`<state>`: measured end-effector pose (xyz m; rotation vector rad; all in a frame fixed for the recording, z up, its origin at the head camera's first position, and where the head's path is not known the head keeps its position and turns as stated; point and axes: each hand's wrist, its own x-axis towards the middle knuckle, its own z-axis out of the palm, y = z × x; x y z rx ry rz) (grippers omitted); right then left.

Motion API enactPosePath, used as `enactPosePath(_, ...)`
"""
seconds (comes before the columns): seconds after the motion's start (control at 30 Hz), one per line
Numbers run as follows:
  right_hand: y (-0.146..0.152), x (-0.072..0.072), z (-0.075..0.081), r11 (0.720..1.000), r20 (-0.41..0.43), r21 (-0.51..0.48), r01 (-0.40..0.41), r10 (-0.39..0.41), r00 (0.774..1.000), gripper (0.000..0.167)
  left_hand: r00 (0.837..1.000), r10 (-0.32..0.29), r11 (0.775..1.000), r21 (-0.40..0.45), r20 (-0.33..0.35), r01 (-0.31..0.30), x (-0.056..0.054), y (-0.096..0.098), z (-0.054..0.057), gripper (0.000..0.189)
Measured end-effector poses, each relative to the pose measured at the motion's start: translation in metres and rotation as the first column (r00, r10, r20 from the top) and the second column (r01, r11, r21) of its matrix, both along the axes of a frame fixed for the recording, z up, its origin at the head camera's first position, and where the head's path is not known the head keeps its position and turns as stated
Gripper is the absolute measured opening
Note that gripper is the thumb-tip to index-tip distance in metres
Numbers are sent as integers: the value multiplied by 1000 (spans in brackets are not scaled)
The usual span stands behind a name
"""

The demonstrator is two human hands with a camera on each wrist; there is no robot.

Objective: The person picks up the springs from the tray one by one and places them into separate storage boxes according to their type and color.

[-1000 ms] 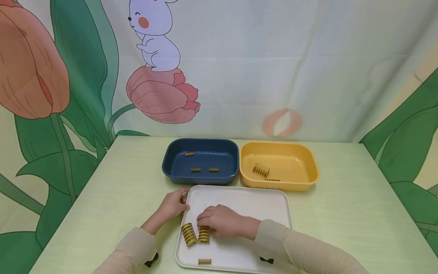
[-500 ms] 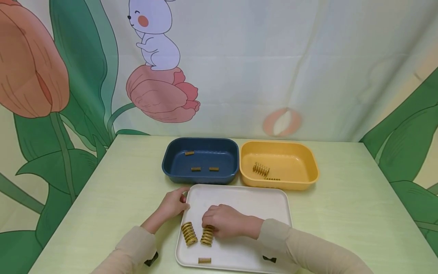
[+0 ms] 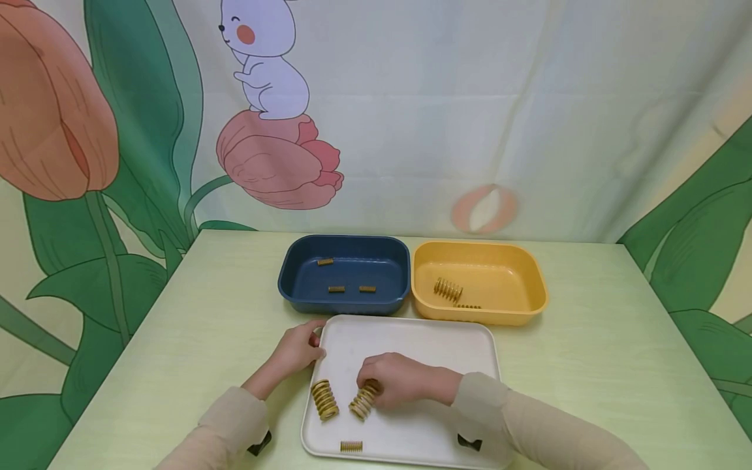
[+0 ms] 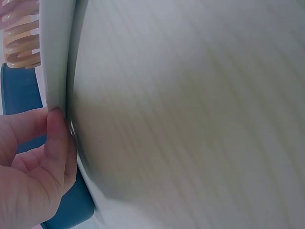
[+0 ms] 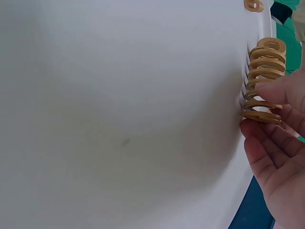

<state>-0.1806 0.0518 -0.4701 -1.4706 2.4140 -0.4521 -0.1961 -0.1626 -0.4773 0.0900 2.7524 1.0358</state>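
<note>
My right hand (image 3: 401, 380) grips a large gold coil spring (image 3: 361, 406) over the white tray (image 3: 437, 347); in the right wrist view the thumb lies across the coils of the spring (image 5: 266, 63). Left of it on the tray lies a second large coil spring (image 3: 325, 399), and a small thin spring (image 3: 351, 446) rests near the tray's front edge. My left hand (image 3: 296, 349) is at the tray's left rim, and the left wrist view has thumb and fingers pinching the rim (image 4: 55, 62).
Behind the tray stand a dark blue bin (image 3: 352, 271) with 3 small springs in it and a yellow bin (image 3: 508, 287) holding a large spring (image 3: 448, 290) and a smaller one (image 3: 469, 307). A printed curtain (image 3: 411, 143) hangs behind the table (image 3: 599, 352).
My right hand has moved a little to the right with the large spring, which now leans and stands farther from the other large spring. My left hand has stayed at the rim.
</note>
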Motion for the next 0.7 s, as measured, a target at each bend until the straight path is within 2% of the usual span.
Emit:
enactPosePath(0.37,5,0,3,999,56,-14,33,-32,998,26,999,5,1000,-13,42,-4,-2,1,0,49)
enactPosePath(0.7,10,-2,5,995,131,-49,82,-75,989,25,1000,0,1000,-12,3,0,-1,0,-1,48)
